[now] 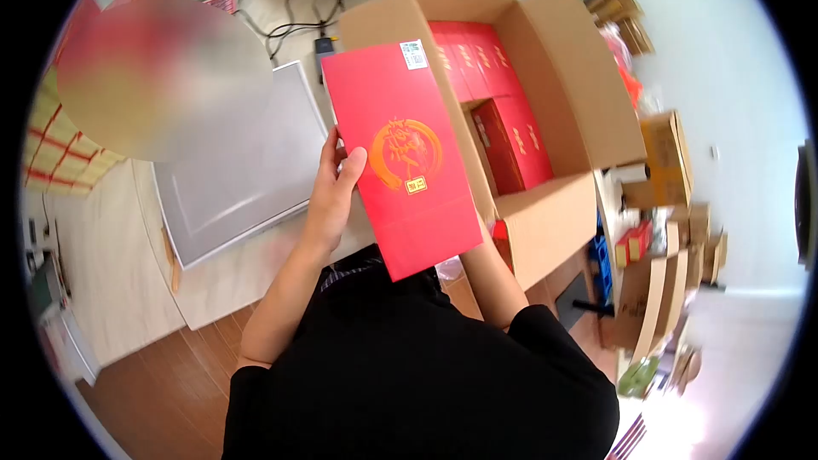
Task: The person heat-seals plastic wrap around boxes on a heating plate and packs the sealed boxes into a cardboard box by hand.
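1. Off to the picture's right in the head view, white wall (733, 77) with stacked cardboard boxes (666, 158); down at lower left, wood-look floor (153, 392).
2. Across the work area, pale tabletop (102, 264), with gray panel (247, 170), pale-rimmed, lying flat on top and black cables (294, 30) beyond. Upper left too blurred to make out.
3. Held up at a tilt, in front of black T-shirt (417, 375) and just beside open corrugated carton (554, 226): red gift box (400, 234), with orange-gold ring emblem (406, 153) and, near the far end, white label sticker (414, 54).
4. Left hand (339, 172): pinching the box's left edge, thumb on the printed face, fingers curled behind.
5. Right hand: hidden behind the box, with only right forearm (496, 277) showing; cannot tell how the fingers stand.
6. Inside the carton: packed red boxes (477, 55), gold-lettered, side by side.
7. Step in hand, as judged: handling one box, printed face toward the view. Next move: seems to call for a firm pinch, support from beneath, and clearance from the carton's flap.
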`<state>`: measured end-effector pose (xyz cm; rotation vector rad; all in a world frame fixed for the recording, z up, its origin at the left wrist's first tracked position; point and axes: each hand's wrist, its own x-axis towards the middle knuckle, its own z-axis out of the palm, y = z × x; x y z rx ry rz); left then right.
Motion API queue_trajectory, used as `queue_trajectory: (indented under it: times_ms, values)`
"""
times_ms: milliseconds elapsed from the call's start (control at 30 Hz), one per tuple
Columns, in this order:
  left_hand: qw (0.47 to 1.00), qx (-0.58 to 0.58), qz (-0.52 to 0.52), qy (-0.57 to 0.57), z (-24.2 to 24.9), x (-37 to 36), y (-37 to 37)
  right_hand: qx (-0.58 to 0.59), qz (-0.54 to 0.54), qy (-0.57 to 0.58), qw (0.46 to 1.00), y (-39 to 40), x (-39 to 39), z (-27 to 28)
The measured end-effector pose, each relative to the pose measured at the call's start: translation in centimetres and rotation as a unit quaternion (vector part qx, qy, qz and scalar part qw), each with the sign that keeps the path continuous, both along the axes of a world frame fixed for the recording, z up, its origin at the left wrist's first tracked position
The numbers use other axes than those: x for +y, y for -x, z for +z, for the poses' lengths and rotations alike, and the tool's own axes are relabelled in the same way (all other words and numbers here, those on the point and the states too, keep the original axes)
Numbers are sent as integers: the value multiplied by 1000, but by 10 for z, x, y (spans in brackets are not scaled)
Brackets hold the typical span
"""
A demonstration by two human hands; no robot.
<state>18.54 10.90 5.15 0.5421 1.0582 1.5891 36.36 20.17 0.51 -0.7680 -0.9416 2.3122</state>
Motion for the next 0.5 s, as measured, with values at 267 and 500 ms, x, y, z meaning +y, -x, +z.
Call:
queue_trajectory:
  times_ms: [267, 500]
  values:
    - [989, 58, -135, -33, 21, 33, -45, 77, -197, 151, 966, -74, -33, 45]
    - [971, 109, -206, -59, 28, 41, -73, -53, -243, -96, 964, -97, -41, 86]
